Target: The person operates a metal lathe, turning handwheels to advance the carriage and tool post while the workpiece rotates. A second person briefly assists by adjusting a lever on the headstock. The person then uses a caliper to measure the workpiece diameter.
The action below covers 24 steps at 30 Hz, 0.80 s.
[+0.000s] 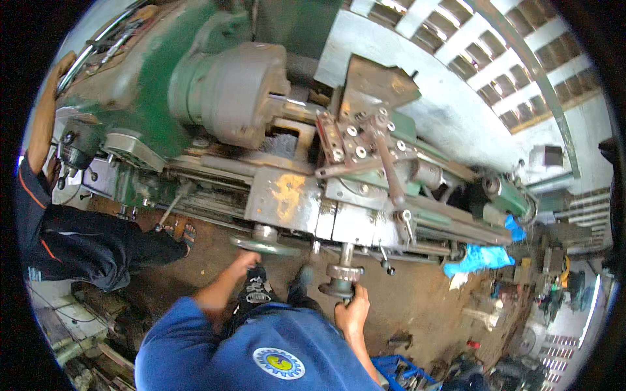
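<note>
A large green lathe stretches across in front of me. My left hand (246,259) is closed at the near rim of the carriage handwheel (262,247); its fingers are slightly blurred. Lower right of that, my right hand (353,310) grips the crank of the cross-slide hand dial (344,272), its fingers mostly hidden. Above the carriage (285,195), a tool post (358,143) with several bolts carries a long clamping lever (389,166). The grey chuck (241,94) holds a bright metal workpiece (295,108), with the tool post just right of it.
At the left, another person in dark clothes (85,241) stands by the headstock (124,85), one arm raised onto it. Metal chips (282,144) lie below the chuck. Blue plastic sheeting (480,259) hangs near the tailstock (508,195). A blue crate (404,373) sits behind my right arm.
</note>
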Tool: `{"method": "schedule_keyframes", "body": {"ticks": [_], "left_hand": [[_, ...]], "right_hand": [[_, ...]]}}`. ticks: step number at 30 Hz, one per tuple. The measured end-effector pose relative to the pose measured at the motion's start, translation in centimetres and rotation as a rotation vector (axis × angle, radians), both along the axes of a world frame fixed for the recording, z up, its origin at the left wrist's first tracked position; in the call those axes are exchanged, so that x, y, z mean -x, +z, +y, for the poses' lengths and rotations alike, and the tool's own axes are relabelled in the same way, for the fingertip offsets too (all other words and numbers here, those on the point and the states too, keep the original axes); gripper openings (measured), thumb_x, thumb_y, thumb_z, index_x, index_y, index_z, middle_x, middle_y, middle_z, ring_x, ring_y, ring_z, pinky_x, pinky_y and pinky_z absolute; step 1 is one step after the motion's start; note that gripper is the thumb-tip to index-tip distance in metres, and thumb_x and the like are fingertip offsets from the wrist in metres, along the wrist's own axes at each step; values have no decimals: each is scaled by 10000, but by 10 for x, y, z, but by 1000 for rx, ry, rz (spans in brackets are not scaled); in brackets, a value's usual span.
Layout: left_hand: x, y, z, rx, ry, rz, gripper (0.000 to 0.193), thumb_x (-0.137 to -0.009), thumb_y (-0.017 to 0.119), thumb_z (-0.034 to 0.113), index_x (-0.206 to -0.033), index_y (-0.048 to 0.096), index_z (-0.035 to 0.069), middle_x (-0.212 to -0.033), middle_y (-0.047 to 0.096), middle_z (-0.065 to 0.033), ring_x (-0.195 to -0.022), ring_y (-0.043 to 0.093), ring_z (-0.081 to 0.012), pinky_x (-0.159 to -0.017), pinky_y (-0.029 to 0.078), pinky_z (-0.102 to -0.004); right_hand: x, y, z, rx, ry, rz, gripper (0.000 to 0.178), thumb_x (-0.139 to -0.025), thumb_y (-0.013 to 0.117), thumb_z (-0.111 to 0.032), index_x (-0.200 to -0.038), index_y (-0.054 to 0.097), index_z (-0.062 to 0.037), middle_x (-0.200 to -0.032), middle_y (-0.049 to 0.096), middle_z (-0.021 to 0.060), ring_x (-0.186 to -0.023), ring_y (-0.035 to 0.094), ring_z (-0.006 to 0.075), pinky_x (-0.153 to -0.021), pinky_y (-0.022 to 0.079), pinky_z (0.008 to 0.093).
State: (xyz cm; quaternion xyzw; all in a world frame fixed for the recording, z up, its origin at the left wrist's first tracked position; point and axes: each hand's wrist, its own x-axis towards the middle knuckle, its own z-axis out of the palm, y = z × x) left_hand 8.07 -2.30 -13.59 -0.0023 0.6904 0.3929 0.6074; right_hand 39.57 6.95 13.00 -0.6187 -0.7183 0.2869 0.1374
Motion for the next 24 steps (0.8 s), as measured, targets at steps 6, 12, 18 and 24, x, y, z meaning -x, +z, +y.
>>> {"method": "schedule_keyframes", "body": {"ticks": [6,12,18,24], "left_hand": [[-67,91,11,-206,-42,-141,122,-824,614,68,-933,668,60,-711,539,-43,-447,407,-147,-419,359,-320],[-65,2,63,56,-42,325,294,-918,608,215,-1154,673,53,-884,656,-83,-608,568,-187,-462,419,-351],[-3,93,-1,196,54,438,325,-880,684,268,-1097,699,28,-850,684,-72,-643,597,-190,-487,413,-338],[-141,122,70,114,10,399,275,-723,788,155,-893,706,-45,-867,726,-141,-771,657,-277,-727,516,-413]], "right_hand": [[-14,-10,9,76,47,-28,629,-654,635,5,-1267,540,104,-1147,599,321,-1110,570,510,-999,483,520],[-84,-27,36,573,132,663,765,-759,785,-91,-1460,503,25,-1380,623,218,-1321,583,310,-1082,468,397],[-140,-114,106,124,-312,153,405,-766,708,-82,-1151,655,30,-995,698,182,-958,686,305,-882,541,400],[-188,-209,154,127,-313,-555,873,-773,862,-341,-1463,444,-6,-1423,519,233,-1378,453,392,-1113,458,457]]}}
